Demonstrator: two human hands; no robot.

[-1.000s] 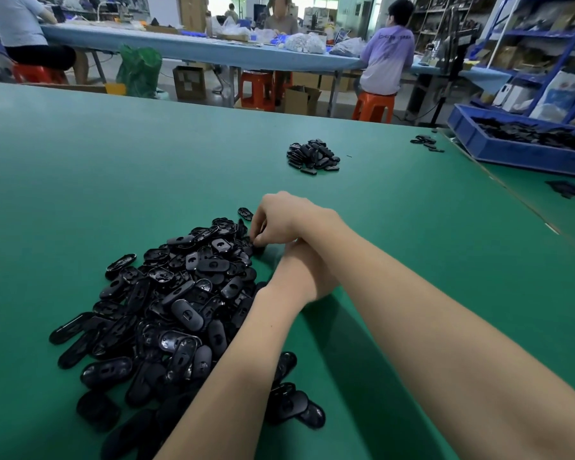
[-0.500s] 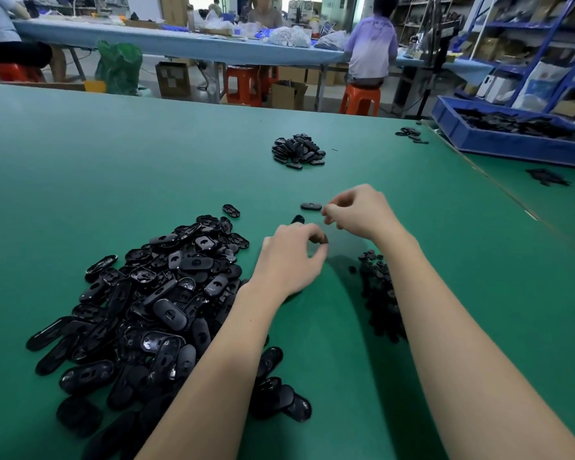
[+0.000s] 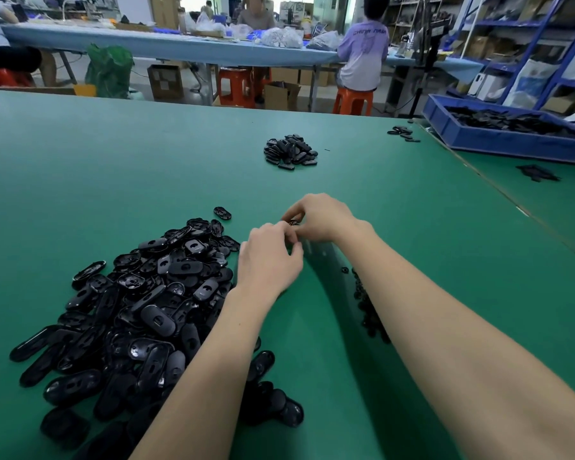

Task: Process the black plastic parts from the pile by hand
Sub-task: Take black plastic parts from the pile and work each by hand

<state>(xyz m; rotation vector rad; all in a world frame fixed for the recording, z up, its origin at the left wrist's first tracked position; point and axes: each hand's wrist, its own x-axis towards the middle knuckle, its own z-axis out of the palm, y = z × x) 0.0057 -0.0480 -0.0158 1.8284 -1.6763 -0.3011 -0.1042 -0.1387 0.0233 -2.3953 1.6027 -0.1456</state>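
Both hands, left point(image 3: 269, 257) and right point(image 3: 322, 217), pinch one black part point(image 3: 292, 223) above the green table point(image 3: 113, 161), right of the pile point(image 3: 140, 303). A blue bin point(image 3: 498, 141) (far right) holds more black pieces.

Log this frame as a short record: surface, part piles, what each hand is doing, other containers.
surface: green table
main pile: large heap of black oval plastic parts, in front of the person, to the left
far pile: smaller heap, further away, centre
right pile: small dark pieces beside the right forearm
left hand: fingers curled, meeting the right hand at a small black part
right hand: pinches the same part
bin: blue tray holding black parts, far right
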